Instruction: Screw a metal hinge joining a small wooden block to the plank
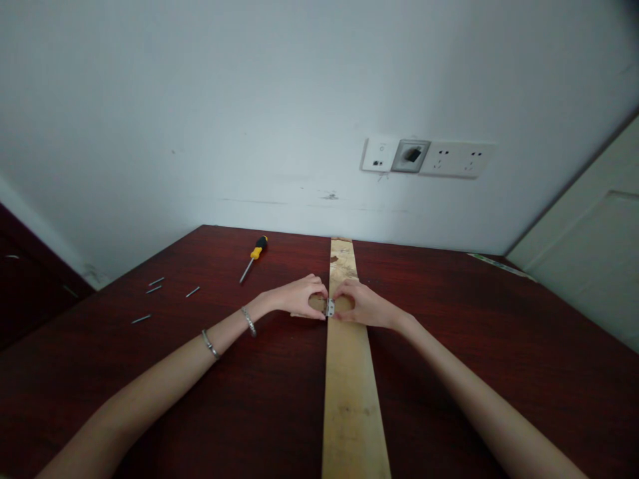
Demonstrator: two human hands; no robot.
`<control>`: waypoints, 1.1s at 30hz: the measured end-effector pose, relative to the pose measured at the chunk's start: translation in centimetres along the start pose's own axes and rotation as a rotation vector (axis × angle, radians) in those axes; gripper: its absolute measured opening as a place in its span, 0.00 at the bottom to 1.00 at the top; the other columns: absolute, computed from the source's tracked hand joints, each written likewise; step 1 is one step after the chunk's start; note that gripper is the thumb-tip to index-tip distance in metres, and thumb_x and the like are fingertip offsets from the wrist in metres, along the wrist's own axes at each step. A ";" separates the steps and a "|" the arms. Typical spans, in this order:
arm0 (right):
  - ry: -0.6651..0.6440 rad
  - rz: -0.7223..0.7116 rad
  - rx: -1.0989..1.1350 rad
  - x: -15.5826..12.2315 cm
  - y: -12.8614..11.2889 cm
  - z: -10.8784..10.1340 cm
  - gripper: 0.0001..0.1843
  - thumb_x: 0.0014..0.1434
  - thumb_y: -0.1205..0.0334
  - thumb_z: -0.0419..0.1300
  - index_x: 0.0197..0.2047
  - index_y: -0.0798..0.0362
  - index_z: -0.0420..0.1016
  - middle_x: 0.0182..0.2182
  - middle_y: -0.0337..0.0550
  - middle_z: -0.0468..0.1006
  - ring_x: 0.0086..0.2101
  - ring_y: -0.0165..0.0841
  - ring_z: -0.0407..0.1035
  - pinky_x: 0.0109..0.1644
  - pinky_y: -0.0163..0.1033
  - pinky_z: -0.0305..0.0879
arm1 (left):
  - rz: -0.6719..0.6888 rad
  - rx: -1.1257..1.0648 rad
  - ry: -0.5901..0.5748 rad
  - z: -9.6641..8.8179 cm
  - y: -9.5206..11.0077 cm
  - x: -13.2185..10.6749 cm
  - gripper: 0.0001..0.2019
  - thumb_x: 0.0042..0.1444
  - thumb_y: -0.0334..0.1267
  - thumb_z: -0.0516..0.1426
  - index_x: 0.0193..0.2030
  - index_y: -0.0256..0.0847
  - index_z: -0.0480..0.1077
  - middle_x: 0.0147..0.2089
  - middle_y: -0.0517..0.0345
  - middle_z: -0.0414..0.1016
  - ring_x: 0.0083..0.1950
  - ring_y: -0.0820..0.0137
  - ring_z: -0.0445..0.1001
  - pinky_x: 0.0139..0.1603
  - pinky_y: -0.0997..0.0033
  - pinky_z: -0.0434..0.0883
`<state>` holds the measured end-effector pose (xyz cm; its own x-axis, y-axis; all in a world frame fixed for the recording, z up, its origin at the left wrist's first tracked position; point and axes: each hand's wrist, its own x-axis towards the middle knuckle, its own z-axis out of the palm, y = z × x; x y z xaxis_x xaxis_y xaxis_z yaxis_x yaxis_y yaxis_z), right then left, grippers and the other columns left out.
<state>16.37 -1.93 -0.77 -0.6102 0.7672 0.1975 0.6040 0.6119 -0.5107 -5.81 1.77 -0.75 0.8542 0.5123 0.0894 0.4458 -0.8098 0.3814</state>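
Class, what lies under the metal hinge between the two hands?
A wooden plank on the dark table lies partly under the hinge; left hand and right hand cover its leaves, hiding the rest.

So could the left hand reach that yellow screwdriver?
Probably yes: only bare table lies between the left hand and the screwdriver. It would have to let go of the hinge first.

Small silver hinge (330,307): shiny metal, lying flat, right on line where two wood bits meet. You see only its middle; its ends hide under your fingers.

Long plank (353,399): pale wood, thin, flat on table. Runs straight from near edge to far wall, middle of scene. Brown rough marks near its far end.

Small wood piece (315,303): same pale colour, just left of plank, touching its left edge. Mostly covered, pinched in your left hand (299,296).
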 end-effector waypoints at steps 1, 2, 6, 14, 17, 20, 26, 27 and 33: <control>-0.002 -0.002 -0.002 0.0 0.0 0.0 0.15 0.48 0.61 0.66 0.40 0.54 0.74 0.39 0.46 0.72 0.43 0.38 0.67 0.50 0.46 0.64 | -0.004 -0.003 -0.003 0.0 -0.1 0.0 0.22 0.47 0.49 0.64 0.45 0.39 0.68 0.42 0.55 0.64 0.46 0.64 0.63 0.50 0.67 0.62; -0.001 -0.003 -0.005 0.0 0.1 0.1 0.14 0.48 0.61 0.66 0.40 0.54 0.74 0.39 0.46 0.72 0.43 0.38 0.67 0.50 0.46 0.64 | -0.010 -0.005 -0.007 -0.1 -0.2 -0.1 0.23 0.47 0.50 0.64 0.45 0.39 0.68 0.43 0.54 0.63 0.47 0.64 0.63 0.50 0.67 0.62; 0.009 -0.002 -0.002 -0.1 0.3 0.2 0.15 0.48 0.60 0.66 0.40 0.53 0.74 0.39 0.45 0.72 0.43 0.38 0.66 0.50 0.46 0.64 | -0.060 0.009 -0.032 -0.3 -0.7 -0.3 0.28 0.44 0.54 0.64 0.47 0.39 0.66 0.45 0.54 0.62 0.49 0.62 0.61 0.49 0.67 0.62; 0.009 0.008 -0.009 0.0 0.2 0.1 0.15 0.47 0.61 0.66 0.40 0.54 0.75 0.39 0.46 0.72 0.43 0.38 0.67 0.50 0.45 0.64 | -0.092 0.032 -0.071 -0.4 -0.8 -0.2 0.31 0.43 0.56 0.63 0.48 0.37 0.65 0.44 0.54 0.62 0.48 0.62 0.61 0.48 0.68 0.62; 0.016 0.019 -0.004 0.0 0.3 0.2 0.14 0.46 0.62 0.67 0.39 0.53 0.75 0.39 0.45 0.72 0.42 0.38 0.67 0.50 0.45 0.64 | -0.077 0.036 -0.068 -0.4 -0.8 -0.2 0.30 0.44 0.56 0.63 0.47 0.37 0.65 0.43 0.54 0.63 0.47 0.63 0.61 0.48 0.68 0.61; 0.016 0.020 0.003 0.0 0.4 0.3 0.15 0.47 0.61 0.66 0.39 0.53 0.75 0.39 0.45 0.72 0.42 0.38 0.67 0.50 0.45 0.64 | -0.069 0.037 -0.075 -0.4 -0.9 -0.1 0.30 0.44 0.56 0.63 0.48 0.37 0.65 0.43 0.54 0.63 0.47 0.63 0.61 0.48 0.68 0.61; 0.016 0.000 -0.005 -0.1 0.6 0.3 0.14 0.48 0.60 0.66 0.40 0.53 0.75 0.39 0.44 0.72 0.43 0.38 0.67 0.51 0.45 0.64 | -0.074 0.039 -0.077 -0.5 -0.8 -0.1 0.30 0.43 0.55 0.64 0.47 0.37 0.65 0.43 0.54 0.63 0.46 0.63 0.62 0.48 0.68 0.61; 0.016 -0.002 -0.008 0.0 0.6 0.3 0.14 0.48 0.60 0.66 0.40 0.53 0.75 0.39 0.45 0.72 0.43 0.38 0.67 0.50 0.45 0.64 | -0.072 0.042 -0.078 -0.5 -0.8 -0.1 0.30 0.43 0.55 0.64 0.47 0.37 0.66 0.43 0.54 0.63 0.46 0.63 0.62 0.48 0.67 0.61; 0.004 0.009 -0.009 0.0 0.4 0.2 0.15 0.48 0.60 0.66 0.40 0.54 0.74 0.40 0.46 0.71 0.43 0.38 0.66 0.51 0.45 0.64 | -0.060 0.055 -0.081 -0.4 -0.7 -0.1 0.31 0.43 0.55 0.64 0.48 0.37 0.65 0.44 0.54 0.64 0.47 0.63 0.63 0.50 0.67 0.61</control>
<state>16.48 -1.73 -1.15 -0.6029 0.7733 0.1964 0.6137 0.6067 -0.5052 -6.36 2.43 -0.63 0.8434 0.5373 -0.0070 0.5087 -0.7941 0.3326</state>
